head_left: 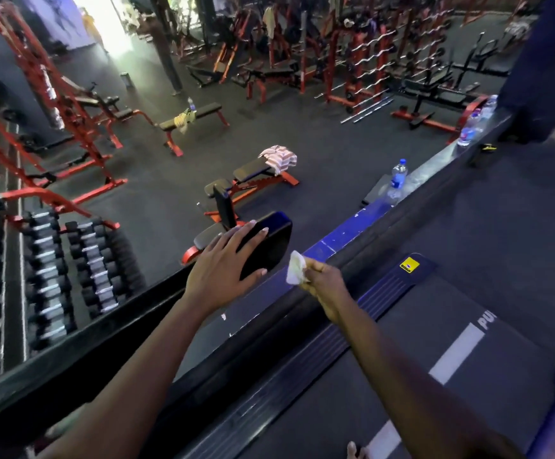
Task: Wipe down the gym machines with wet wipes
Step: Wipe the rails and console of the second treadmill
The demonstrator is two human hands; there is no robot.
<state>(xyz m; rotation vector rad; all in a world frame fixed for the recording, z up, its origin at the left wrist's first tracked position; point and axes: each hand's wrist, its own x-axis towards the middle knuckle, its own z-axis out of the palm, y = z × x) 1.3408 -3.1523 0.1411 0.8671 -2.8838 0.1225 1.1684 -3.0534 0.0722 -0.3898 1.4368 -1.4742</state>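
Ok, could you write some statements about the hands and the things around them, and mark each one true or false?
1. The right hand pinches a white wipe. True.
2. The left hand grips a bottle. False: the left hand rests with straight fingers on a black pad.
3. A water bottle stands on the ledge. True.
4. The dumbbells are at the person's right. False: the dumbbells are at the left.
5. The striped towel lies on the floor. False: the striped towel lies on a bench.
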